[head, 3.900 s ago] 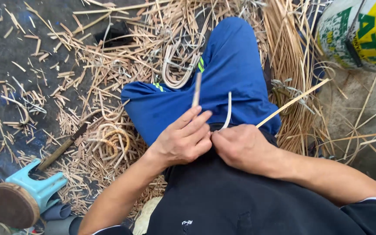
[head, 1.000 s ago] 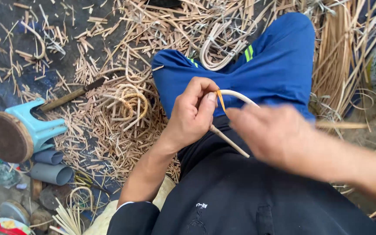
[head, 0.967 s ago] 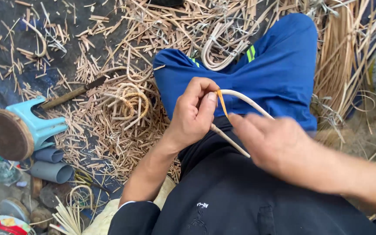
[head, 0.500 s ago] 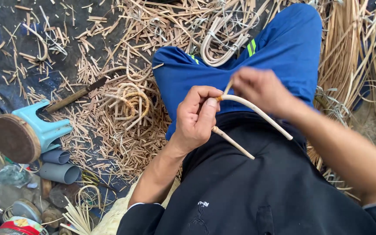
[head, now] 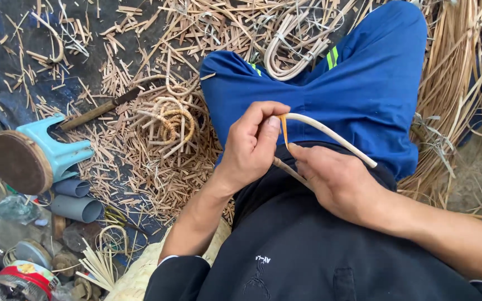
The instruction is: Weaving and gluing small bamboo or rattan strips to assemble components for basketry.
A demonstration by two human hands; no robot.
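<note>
- Pale cane, a single bent rod [head: 330, 134], arches over the person's lap, held at the bend by the left hand and running down to the right across the blue trouser leg [head: 364, 83].
- Left hand [head: 249, 147] is curled around the bend of the rod, thumb and forefinger pinching it where a thin orange strip [head: 283, 129] hangs down.
- Right hand [head: 338, 181] lies just below, fingers closed over the lower end of the rod against the black top [head: 308, 251]; its fingertips touch the orange strip's lower end.
- Straw-coloured offcuts [head: 157, 167] litter the dark ground to the left of the knee, with small coiled rings [head: 171, 120] lying among them.
- Beside those coils lies a wooden-handled knife [head: 99, 108], well apart from both hands.
- At the far left a light blue stool [head: 40, 156] lies tipped on its side, grey pipe pieces [head: 76, 200] just under it.
- Long bundles of cane [head: 453, 72] pile up on the right, beyond the leg.
- More bent loops of cane [head: 291, 47] rest near the knee at the top.
</note>
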